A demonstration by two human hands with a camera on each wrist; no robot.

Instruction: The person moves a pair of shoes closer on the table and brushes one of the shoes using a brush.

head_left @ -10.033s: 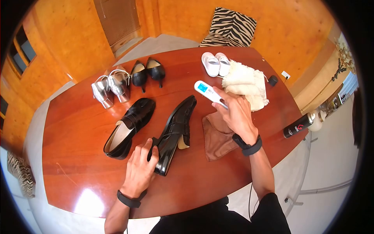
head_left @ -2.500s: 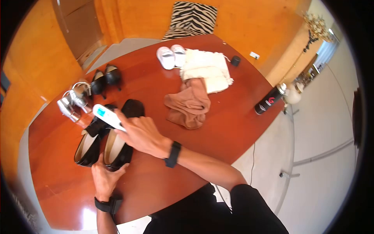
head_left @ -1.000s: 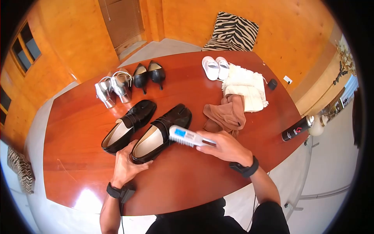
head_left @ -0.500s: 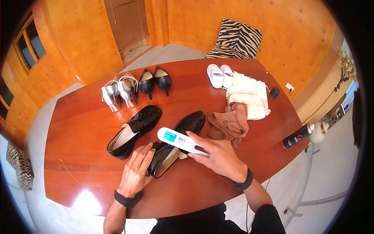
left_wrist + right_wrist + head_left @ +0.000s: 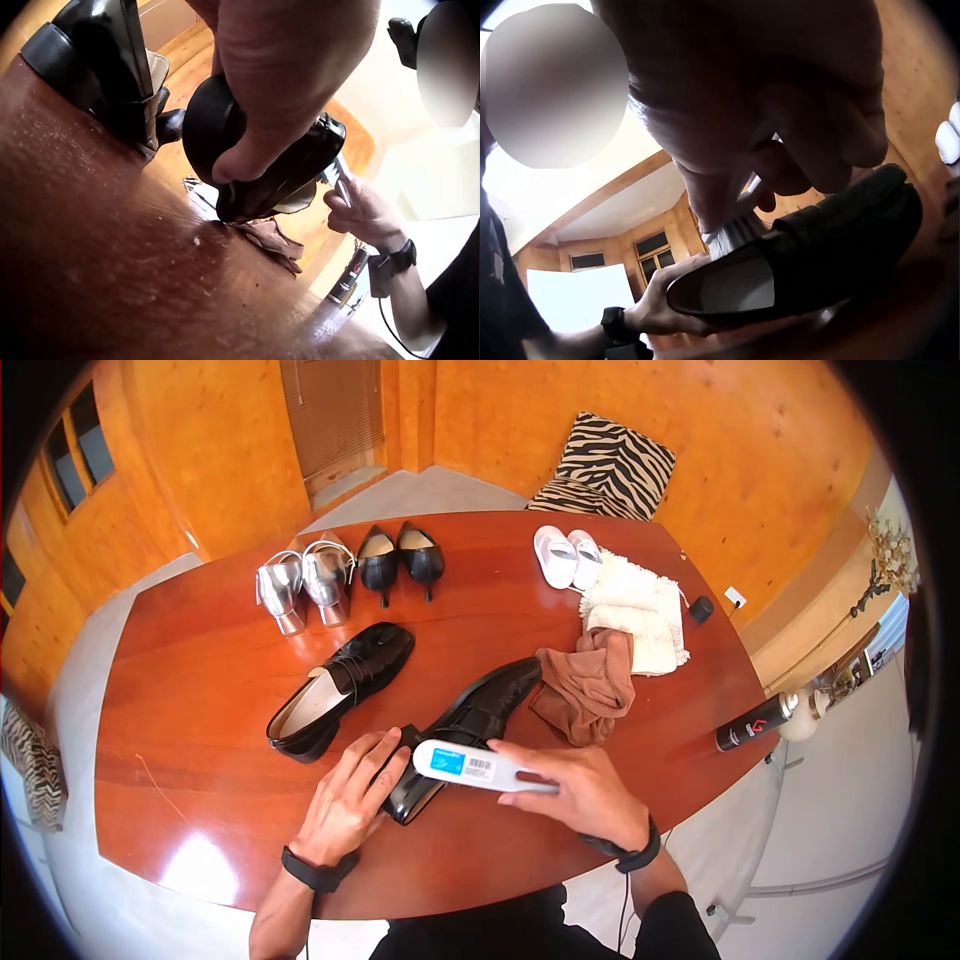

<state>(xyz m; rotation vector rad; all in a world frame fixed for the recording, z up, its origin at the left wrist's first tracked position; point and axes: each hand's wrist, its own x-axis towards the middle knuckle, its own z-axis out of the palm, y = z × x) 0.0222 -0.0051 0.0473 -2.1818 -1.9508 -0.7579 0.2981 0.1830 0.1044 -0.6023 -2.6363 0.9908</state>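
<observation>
In the head view my left hand [image 5: 345, 800] grips a black loafer [image 5: 490, 700] by its heel. The shoe is tipped on its side, toe pointing away to the right. The left wrist view shows my thumb [image 5: 251, 157] pressed against the heel. My right hand [image 5: 585, 790] holds a white-handled brush [image 5: 475, 765] by its slotted grip, label side up. Its pale bristles [image 5: 739, 234] lie close against the loafer near the opening in the right wrist view. The matching loafer [image 5: 345, 685] stands upright to the left.
A crumpled brown cloth [image 5: 590, 685] lies at the toe. Behind are silver heels [image 5: 325, 575], black pumps [image 5: 420, 560], small white shoes [image 5: 555, 558] and a cream fringed cloth [image 5: 635, 610]. A black spray can [image 5: 755, 722] lies near the right table edge, a black cap [image 5: 701, 609] farther back.
The held loafer has turned from upright onto its side, and my left hand has shifted on its heel. The brush has come down closer to it. The brown cloth, flatter earlier, is now bunched.
</observation>
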